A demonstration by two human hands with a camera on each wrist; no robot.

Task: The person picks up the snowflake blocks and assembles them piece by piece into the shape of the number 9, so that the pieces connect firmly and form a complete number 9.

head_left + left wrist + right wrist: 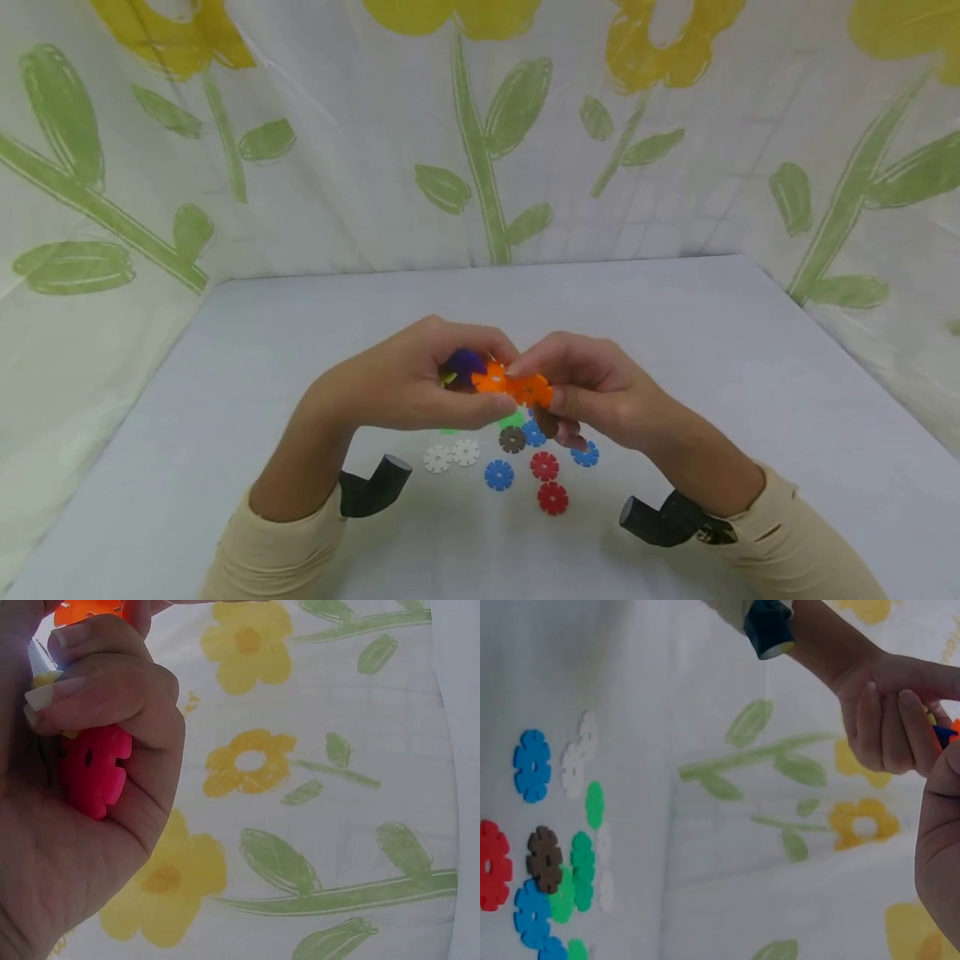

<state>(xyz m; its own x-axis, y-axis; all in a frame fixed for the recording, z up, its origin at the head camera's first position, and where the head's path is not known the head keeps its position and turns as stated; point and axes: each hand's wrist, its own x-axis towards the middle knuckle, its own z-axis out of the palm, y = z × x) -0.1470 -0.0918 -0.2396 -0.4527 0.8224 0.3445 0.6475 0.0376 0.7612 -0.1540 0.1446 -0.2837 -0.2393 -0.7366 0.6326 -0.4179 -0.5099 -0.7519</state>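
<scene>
In the head view my left hand (408, 379) and right hand (607, 392) meet above the table. My left hand grips a cluster of notched plastic discs: a dark purple-blue disc (463, 367), a bit of yellow (447, 378) and an orange disc (489, 381). A pink-red disc (94, 776) shows in its curled palm in the left wrist view. Between its thumb and fingers my right hand pinches another orange disc (536, 390), which overlaps the first one. Fingers hide where the two orange discs meet.
Loose discs lie on the white table (300, 333) below my hands: white (465, 452), brown (512, 439), blue (498, 475), red (552, 498) and green (583, 870). A flower-printed curtain (337, 167) hangs behind and at the sides. Each wrist wears a black mount.
</scene>
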